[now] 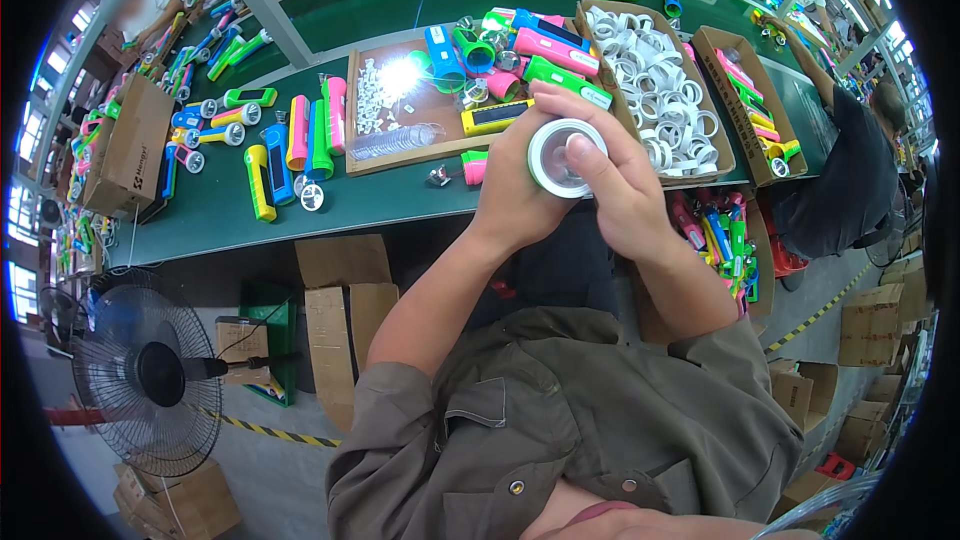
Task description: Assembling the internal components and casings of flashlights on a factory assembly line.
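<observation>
Just in front of my body I hold a flashlight with its lens end turned up toward me. A white ring rims its clear lens, and a little green shows at the edge; the rest of its body is hidden by my hands. My left hand wraps round the flashlight from the left. From the other side my right hand closes on it, the thumb lying over the lens. Beyond my hands lies a yellow flashlight body, and a pink flashlight head sits to their left.
Loose white rings fill a cardboard box at the right. A wooden tray holds small white parts and clear discs. Assorted flashlights lie on the green bench. A fan stands at lower left; another person works at right.
</observation>
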Available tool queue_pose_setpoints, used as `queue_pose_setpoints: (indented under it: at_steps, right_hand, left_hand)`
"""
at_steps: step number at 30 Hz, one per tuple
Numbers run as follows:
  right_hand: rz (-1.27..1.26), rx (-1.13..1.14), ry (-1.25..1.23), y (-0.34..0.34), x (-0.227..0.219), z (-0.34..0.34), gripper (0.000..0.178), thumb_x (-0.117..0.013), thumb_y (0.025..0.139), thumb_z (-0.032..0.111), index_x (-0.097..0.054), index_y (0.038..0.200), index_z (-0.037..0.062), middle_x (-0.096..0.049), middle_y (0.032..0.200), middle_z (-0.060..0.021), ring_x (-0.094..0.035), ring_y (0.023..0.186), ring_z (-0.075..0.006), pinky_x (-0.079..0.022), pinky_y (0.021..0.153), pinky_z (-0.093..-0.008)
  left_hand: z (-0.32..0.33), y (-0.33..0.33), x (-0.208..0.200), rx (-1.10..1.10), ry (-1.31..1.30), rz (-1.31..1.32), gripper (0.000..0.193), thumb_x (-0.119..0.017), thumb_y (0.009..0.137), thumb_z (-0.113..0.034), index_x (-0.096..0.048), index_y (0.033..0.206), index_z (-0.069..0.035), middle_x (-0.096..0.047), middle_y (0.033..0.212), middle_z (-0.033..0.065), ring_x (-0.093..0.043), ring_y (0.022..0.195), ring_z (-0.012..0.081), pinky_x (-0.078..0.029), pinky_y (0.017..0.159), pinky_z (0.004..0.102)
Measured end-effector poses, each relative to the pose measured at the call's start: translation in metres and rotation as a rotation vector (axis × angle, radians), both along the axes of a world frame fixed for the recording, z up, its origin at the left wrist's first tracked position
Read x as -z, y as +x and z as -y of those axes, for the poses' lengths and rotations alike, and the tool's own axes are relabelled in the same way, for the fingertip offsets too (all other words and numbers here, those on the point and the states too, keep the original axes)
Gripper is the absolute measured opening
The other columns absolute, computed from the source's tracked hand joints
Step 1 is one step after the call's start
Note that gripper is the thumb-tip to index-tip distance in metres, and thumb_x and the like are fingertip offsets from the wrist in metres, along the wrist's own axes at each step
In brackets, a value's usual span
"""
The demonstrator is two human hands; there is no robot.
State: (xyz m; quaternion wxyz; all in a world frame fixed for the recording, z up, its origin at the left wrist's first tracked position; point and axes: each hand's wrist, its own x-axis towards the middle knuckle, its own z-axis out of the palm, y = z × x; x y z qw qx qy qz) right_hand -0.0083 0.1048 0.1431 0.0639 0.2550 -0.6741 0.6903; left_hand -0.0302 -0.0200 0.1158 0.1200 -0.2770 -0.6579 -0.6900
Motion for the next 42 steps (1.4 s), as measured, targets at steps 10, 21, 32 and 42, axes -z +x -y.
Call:
queue_pose_setpoints:
  at_steps: [10, 21, 32, 42]
  right_hand:
    - [0.049, -0.164, -0.093, -0.022, 0.011, -0.014, 0.05, -0.031, 0.108, 0.035, -0.058, 0.126, -0.0022, -0.054, 0.137, -0.0156, -0.052, 0.124, -0.021, -0.039, 0.107, -0.0356]
    - [0.051, -0.253, -0.125, -0.024, 0.008, -0.013, 0.081, -0.008, 0.104, 0.054, -0.053, 0.133, -0.0065, -0.042, 0.148, -0.0243, -0.046, 0.134, -0.0301, -0.034, 0.113, -0.0407]
    - [-0.002, -0.083, -0.003, -0.011, 0.004, 0.0, 0.036, -0.057, 0.098, 0.022, -0.052, 0.128, 0.0028, -0.047, 0.142, -0.0143, -0.049, 0.127, -0.0204, -0.039, 0.105, -0.0358]
    - [0.161, -0.24, -0.13, -0.019, 0.002, -0.007, 0.036, -0.054, 0.097, 0.017, -0.053, 0.129, 0.0016, -0.047, 0.143, -0.0119, -0.047, 0.129, -0.0201, -0.037, 0.107, -0.035]
  left_hand:
    - [-0.008, -0.003, 0.02, -0.255, -0.145, -0.162, 0.047, -0.08, 0.075, -0.005, -0.054, 0.115, -0.002, -0.065, 0.102, 0.0093, -0.066, 0.095, 0.0199, -0.053, 0.081, 0.0314]
    - [-0.003, -0.003, 0.013, -0.165, -0.091, -0.094, 0.048, -0.08, 0.075, -0.004, -0.054, 0.115, -0.002, -0.066, 0.101, 0.0085, -0.067, 0.094, 0.0196, -0.053, 0.079, 0.0309]
    - [-0.003, -0.003, 0.013, -0.141, -0.103, -0.091, 0.047, -0.076, 0.077, -0.005, -0.053, 0.118, -0.003, -0.064, 0.105, 0.0108, -0.065, 0.097, 0.0221, -0.052, 0.081, 0.0328]
    - [0.002, -0.006, 0.013, -0.07, -0.043, 0.04, 0.047, -0.078, 0.073, -0.004, -0.055, 0.114, -0.003, -0.067, 0.1, 0.0117, -0.068, 0.093, 0.0266, -0.054, 0.08, 0.0359]
